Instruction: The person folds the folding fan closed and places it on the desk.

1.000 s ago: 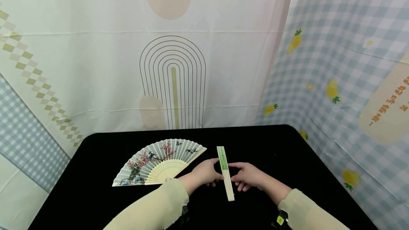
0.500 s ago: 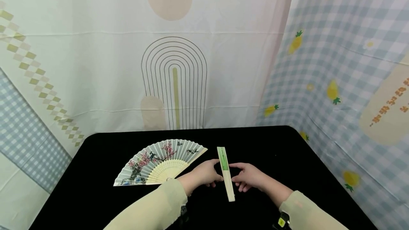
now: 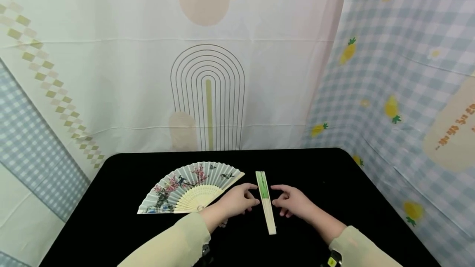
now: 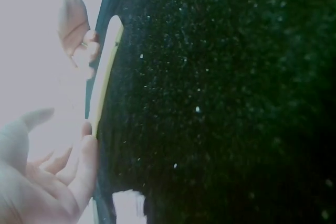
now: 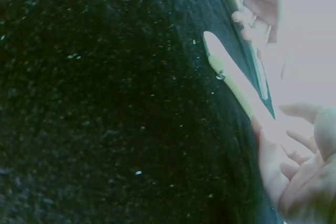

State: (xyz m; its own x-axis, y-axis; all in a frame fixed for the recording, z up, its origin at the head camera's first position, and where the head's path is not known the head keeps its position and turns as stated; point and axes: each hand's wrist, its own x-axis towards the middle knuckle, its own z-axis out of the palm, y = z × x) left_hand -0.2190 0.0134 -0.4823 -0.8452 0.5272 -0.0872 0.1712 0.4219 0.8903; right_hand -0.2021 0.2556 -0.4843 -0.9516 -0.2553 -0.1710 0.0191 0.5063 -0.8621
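A closed folding fan [image 3: 265, 202] lies flat on the black table [image 3: 111, 226], its green end pointing away from the person and its pale wooden handle toward them. The left hand [image 3: 237, 201] rests just to the fan's left with its fingers loosely spread and relaxed, holding nothing; in the left wrist view its fingertips [image 4: 89, 148] sit at the fan's edge [image 4: 102, 90]. The right hand [image 3: 293, 201] rests just beside the fan's right edge, fingers likewise slack and parted, gripping nothing. An opened fan [image 3: 189, 186] painted with blossoms and birds lies spread on the table to the left, near the left hand. Patterned cloth backdrops [image 3: 208, 73] hang behind the table.
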